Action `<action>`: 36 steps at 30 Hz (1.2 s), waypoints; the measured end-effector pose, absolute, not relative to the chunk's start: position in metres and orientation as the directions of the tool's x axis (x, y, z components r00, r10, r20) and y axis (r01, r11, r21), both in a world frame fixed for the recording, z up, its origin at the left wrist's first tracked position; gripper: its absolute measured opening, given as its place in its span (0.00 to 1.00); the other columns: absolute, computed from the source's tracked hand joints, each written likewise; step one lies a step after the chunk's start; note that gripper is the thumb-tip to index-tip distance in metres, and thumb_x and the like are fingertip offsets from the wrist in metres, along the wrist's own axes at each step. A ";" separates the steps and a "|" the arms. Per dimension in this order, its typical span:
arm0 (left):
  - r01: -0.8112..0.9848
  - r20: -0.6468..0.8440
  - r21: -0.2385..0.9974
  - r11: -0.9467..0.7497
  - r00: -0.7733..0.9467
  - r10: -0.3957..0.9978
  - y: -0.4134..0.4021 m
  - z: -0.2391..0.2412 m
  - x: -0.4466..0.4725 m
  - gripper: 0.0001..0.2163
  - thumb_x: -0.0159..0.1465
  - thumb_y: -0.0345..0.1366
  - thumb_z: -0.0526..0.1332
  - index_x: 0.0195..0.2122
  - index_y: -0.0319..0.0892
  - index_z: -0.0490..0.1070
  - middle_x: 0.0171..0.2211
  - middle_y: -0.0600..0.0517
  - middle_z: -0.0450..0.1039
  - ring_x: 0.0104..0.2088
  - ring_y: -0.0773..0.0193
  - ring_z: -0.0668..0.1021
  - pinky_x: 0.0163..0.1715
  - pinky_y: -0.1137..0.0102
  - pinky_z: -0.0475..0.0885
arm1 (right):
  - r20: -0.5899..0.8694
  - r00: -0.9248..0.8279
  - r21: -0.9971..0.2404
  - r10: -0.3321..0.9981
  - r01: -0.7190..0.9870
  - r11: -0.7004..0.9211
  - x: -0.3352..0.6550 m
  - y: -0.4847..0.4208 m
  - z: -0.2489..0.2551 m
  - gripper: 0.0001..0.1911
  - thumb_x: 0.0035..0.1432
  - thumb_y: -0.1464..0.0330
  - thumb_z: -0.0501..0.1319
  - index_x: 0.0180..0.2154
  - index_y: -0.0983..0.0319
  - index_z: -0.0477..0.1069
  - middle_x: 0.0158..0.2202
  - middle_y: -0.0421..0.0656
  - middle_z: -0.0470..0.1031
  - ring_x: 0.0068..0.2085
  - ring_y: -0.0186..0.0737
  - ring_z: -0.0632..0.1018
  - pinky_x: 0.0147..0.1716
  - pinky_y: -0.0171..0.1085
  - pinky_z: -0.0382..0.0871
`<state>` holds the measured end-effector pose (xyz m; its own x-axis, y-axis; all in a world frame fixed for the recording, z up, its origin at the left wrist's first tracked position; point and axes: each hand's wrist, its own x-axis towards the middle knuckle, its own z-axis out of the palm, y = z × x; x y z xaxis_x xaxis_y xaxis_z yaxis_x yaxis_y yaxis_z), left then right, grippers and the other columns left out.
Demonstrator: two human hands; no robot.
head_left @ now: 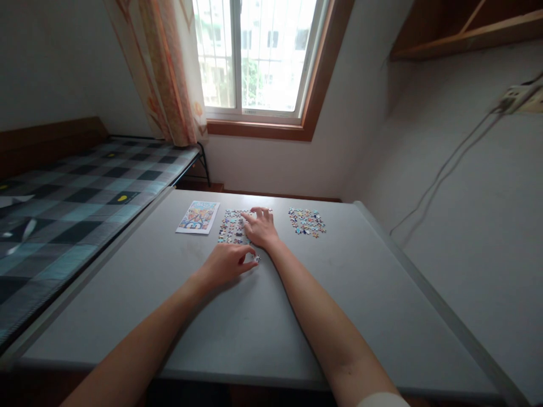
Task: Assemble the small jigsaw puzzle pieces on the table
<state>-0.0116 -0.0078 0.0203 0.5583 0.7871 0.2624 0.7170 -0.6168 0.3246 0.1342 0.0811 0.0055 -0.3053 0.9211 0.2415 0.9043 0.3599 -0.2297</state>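
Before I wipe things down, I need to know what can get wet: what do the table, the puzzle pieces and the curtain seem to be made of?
Table: perhaps laminate, smooth and satin; its even grey top gleams at the far edge.
Puzzle pieces: probably printed cardboard, going by their flat, colourful, knobbed shapes; finish too small to tell.
Curtain: fabric, seemingly matte, hanging in folds.

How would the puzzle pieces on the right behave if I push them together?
These pieces would probably scatter, since they seem to lie loose. Each looks small and flat, so likely light. They should slide rather than roll on the smooth-looking table.
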 end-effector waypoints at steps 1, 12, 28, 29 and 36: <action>0.716 0.263 0.326 -0.617 0.558 0.787 -0.008 0.021 -0.012 0.12 0.61 0.46 0.58 0.37 0.45 0.75 0.21 0.56 0.72 0.21 0.70 0.71 0.26 0.74 0.59 | 0.216 -0.319 -0.213 0.923 0.907 0.363 0.133 0.081 0.006 0.22 0.62 0.59 0.46 0.57 0.48 0.61 0.59 0.43 0.55 0.58 0.49 0.52 0.57 0.49 0.44; 0.724 0.252 0.329 -0.606 0.551 0.795 -0.008 0.025 -0.011 0.12 0.61 0.46 0.58 0.37 0.44 0.75 0.21 0.56 0.72 0.21 0.70 0.70 0.26 0.74 0.59 | 0.276 -0.311 -0.217 0.909 0.901 0.374 0.130 0.081 0.005 0.23 0.62 0.56 0.47 0.56 0.51 0.63 0.58 0.45 0.54 0.59 0.48 0.51 0.58 0.49 0.42; 0.719 0.287 0.336 -0.608 0.537 0.793 -0.008 0.036 -0.014 0.11 0.60 0.44 0.60 0.36 0.43 0.75 0.20 0.57 0.71 0.20 0.72 0.69 0.25 0.75 0.60 | 0.231 -0.362 -0.220 0.903 0.885 0.411 0.115 0.092 0.013 0.23 0.63 0.54 0.43 0.52 0.49 0.69 0.60 0.42 0.51 0.61 0.49 0.47 0.58 0.49 0.38; 0.719 0.287 0.336 -0.609 0.538 0.793 -0.008 0.036 -0.014 0.11 0.60 0.44 0.60 0.36 0.43 0.75 0.20 0.57 0.71 0.20 0.72 0.69 0.25 0.75 0.60 | 0.226 -0.368 -0.216 0.902 0.884 0.415 0.114 0.092 0.013 0.23 0.63 0.54 0.44 0.53 0.49 0.68 0.60 0.42 0.52 0.61 0.49 0.47 0.58 0.49 0.38; 0.738 0.296 0.349 -0.578 0.498 0.815 -0.004 0.035 -0.019 0.10 0.60 0.44 0.60 0.35 0.43 0.75 0.20 0.56 0.71 0.21 0.72 0.69 0.25 0.75 0.59 | 0.216 -0.434 -0.184 0.874 0.861 0.473 0.099 0.099 0.013 0.22 0.63 0.54 0.43 0.52 0.46 0.67 0.60 0.41 0.53 0.60 0.48 0.50 0.58 0.50 0.39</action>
<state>-0.0191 -0.0041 0.0351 0.4979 0.8150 0.2963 0.7380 -0.5777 0.3488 0.0990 0.0993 0.0129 -0.4344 0.8744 0.2162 0.8614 0.4734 -0.1839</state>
